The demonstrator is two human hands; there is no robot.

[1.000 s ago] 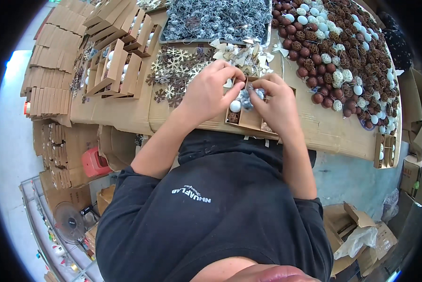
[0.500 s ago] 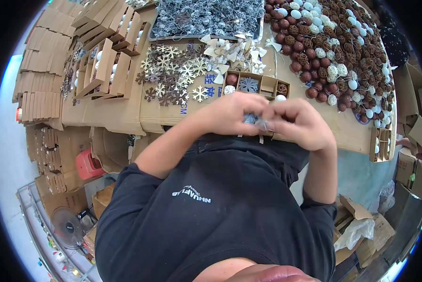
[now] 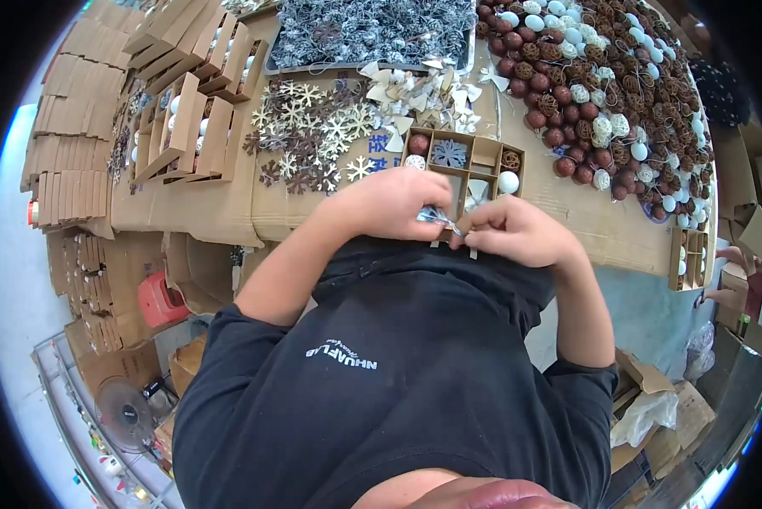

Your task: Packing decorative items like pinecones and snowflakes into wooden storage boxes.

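Probably a packing workshop: cardboard-covered table (image 3: 228, 212), heaped ornament balls (image 3: 619, 76), wooden snowflakes (image 3: 313, 144), stacked compartment boxes (image 3: 75, 161).

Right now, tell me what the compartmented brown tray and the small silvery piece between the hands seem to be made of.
Compartmented brown tray: likely cardboard, matte, with thin flat dividers. Small silvery piece, pinched between left hand and right hand: shiny, crinkled, perhaps foil or metallised plastic; too small to tell for certain.
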